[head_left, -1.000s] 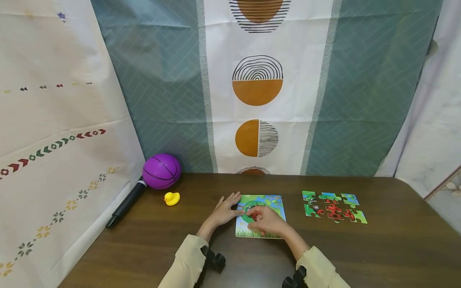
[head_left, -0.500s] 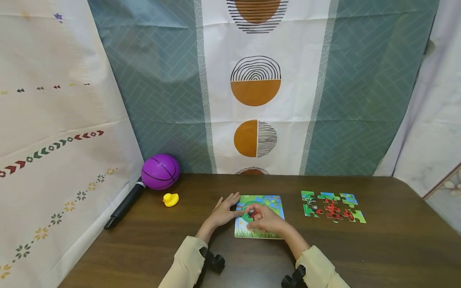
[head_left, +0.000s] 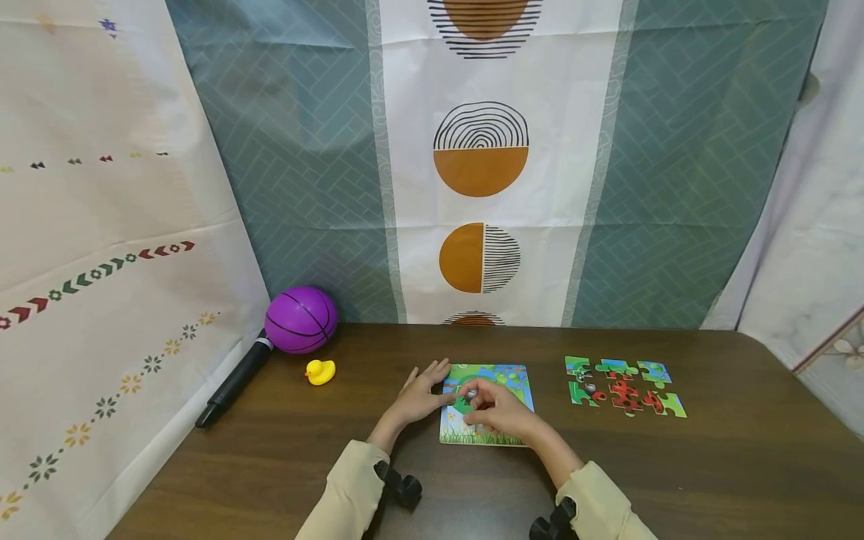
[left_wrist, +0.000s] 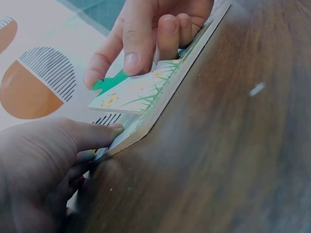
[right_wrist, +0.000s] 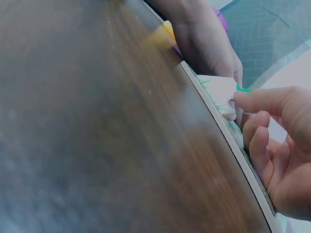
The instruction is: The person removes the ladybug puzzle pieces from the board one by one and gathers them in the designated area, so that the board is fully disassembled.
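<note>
A square puzzle board (head_left: 516,381) printed with grass and sky lies flat on the table, partly covered by both hands. My left hand (head_left: 420,397) rests at its left edge with fingers extended, the thumb pressing the board's corner in the left wrist view. Over the board, my right hand (head_left: 505,414) pinches a puzzle piece between thumb and forefinger. That puzzle piece (left_wrist: 132,94), pale with grass and flowers and a green edge, is tilted up off the board in the left wrist view. The right wrist view shows the same puzzle piece (right_wrist: 216,88) at the thumb tip.
Several loose ladybug puzzle pieces (head_left: 625,396) lie to the right. At the left stand a yellow rubber duck (head_left: 320,372) and a purple ball (head_left: 301,320), beside a black cylindrical handle (head_left: 236,381). A patterned curtain hangs behind the brown table (head_left: 675,472).
The right hand's fingers have shifted slightly over the board, and less red shows beneath them now. The left hand keeps its place, and the loose pieces have not moved.
</note>
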{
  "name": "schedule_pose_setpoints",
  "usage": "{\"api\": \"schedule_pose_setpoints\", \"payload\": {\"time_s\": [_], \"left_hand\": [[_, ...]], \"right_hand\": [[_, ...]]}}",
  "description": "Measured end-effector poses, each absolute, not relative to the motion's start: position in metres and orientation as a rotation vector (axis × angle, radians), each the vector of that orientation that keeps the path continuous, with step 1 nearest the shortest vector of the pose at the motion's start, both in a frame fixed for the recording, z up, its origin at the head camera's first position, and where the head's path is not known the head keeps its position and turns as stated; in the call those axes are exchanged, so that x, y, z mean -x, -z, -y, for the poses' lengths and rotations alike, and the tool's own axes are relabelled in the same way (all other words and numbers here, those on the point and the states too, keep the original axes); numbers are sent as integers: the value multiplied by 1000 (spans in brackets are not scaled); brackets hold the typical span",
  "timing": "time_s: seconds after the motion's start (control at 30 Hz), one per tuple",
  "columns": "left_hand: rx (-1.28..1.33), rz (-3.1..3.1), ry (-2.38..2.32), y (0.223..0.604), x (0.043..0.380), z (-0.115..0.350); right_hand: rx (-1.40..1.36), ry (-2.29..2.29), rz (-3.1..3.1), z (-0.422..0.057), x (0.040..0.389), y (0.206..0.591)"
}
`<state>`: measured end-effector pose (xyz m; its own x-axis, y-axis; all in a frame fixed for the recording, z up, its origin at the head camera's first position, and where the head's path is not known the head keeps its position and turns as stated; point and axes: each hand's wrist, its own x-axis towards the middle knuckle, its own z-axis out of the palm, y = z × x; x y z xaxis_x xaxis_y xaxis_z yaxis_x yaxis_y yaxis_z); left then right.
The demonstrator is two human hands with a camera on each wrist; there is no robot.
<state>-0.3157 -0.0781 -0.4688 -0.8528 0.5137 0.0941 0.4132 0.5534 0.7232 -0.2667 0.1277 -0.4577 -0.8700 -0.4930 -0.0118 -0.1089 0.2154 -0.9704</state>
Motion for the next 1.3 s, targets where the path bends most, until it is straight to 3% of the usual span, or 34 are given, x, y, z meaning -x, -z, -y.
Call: {"api": "schedule_pose_setpoints", "payload": {"time_s": [0.27, 0.6, 0.8, 1.07, 1.3], "left_hand": [[-806, -2656, -1178, 469, 314, 80], [-798, -2654, -1178, 471, 313, 79], [-787, -2661, -1185, 469, 313, 80], [-772, -2650, -1164, 469, 314, 78], [-784, -2644, -1177, 468, 315, 79]], "right_hand": [[532, 1707, -2180, -128, 266, 460], [210, 1846, -2200, -141, 266, 447], [77, 1894, -2309, -186, 259, 430], [-77, 1727, -2421, -263, 230, 442], [-86, 1673, -2475, -291, 217, 447]]}}
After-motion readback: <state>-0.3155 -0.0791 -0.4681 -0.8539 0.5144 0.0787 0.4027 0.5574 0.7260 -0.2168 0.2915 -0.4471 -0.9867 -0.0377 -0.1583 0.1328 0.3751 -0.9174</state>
